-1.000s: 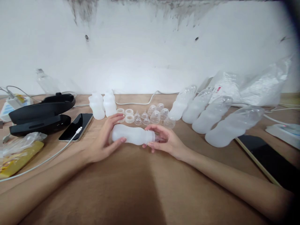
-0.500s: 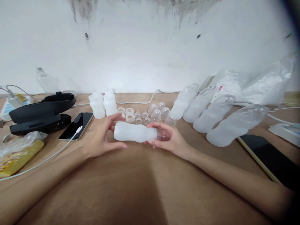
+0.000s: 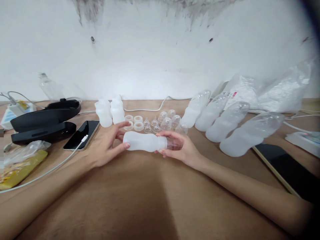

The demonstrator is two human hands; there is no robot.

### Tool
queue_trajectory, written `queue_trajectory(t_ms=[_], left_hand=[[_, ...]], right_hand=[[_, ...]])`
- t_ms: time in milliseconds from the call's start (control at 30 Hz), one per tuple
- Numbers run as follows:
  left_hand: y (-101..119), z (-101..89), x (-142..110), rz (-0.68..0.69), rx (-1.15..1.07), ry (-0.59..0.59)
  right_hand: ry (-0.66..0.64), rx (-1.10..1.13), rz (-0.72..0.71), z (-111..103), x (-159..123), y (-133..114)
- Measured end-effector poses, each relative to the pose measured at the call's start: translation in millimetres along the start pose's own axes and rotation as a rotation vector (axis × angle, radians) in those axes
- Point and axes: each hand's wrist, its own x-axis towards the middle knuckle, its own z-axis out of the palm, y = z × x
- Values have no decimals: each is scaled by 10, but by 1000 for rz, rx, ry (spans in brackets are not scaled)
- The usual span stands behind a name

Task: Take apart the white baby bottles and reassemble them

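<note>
Left hand [image 3: 107, 148], thumb back against frosted bottle [image 3: 142, 141] (contents unclear).

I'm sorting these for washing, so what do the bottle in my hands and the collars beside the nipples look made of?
The bottle looks like frosted plastic: milky, soft sheen, though silicone is possible. The collars seem smooth, translucent plastic, judging by their pale, see-through rims.

The right hand [image 3: 183, 149] hides part of the clear teat [image 3: 173, 143] on the bottle [image 3: 141, 141]. The left edge cuts the yellow packet [image 3: 27, 168], and the print [image 3: 234, 94] on the white bag [image 3: 242, 90] is too blurred to read.
</note>
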Motion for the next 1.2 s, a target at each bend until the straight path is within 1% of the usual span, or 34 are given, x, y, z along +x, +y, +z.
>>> queue_trajectory(t_ms=[33,67,100,133,233,267,300,333,367,467,500,533,567,600,667,767,833,900,1067,1133,1200], left_hand=[[-10,-3,2,-64,-4,-47],[-18,-5,4,-94,3,-87],[-23,-4,4,-81,15,-104],[-25,-2,4,-30,38,-105],[-10,12,-2,253,163,-8],[-2,16,-4,319,196,18],[6,16,-5,340,201,34],[13,14,-6,313,174,35],[19,10,-5,248,130,28],[22,-14,2,-28,52,-67],[19,-21,4,-91,60,-111],[13,-25,4,-124,82,-144],[7,-26,2,-124,107,-155],[1,-24,-4,-95,131,-144],[-7,-11,-24,5,188,-69],[-5,6,-67,238,296,38],[5,-2,-93,400,367,57],[19,-27,-110,495,436,53],[34,-83,-112,563,521,51],[25,-69,-98,576,510,42],[13,-31,-80,559,449,69]], right_hand=[[4,-18,-3,-1,-1,4],[4,-31,-1,-3,0,8],[1,-37,7,-4,1,12],[-1,-34,15,-6,3,15],[0,-10,24,-9,11,15],[4,-4,19,-9,13,13],[10,-5,14,-9,14,11],[17,-10,10,-9,14,7],[27,-20,9,-10,14,4],[56,-55,6,-12,10,-4],[58,-60,5,-12,9,-7],[55,-59,8,-13,8,-10],[50,-51,16,-13,8,-13],[44,-38,28,-13,7,-14],[31,9,60,-12,5,-11],[-1,138,96,-4,-4,2],[-15,240,130,10,-11,4],[-5,320,179,30,-18,-10],[-5,398,286,66,-24,-70],[-43,375,330,58,-19,-85],[-96,297,355,27,-11,-110]])
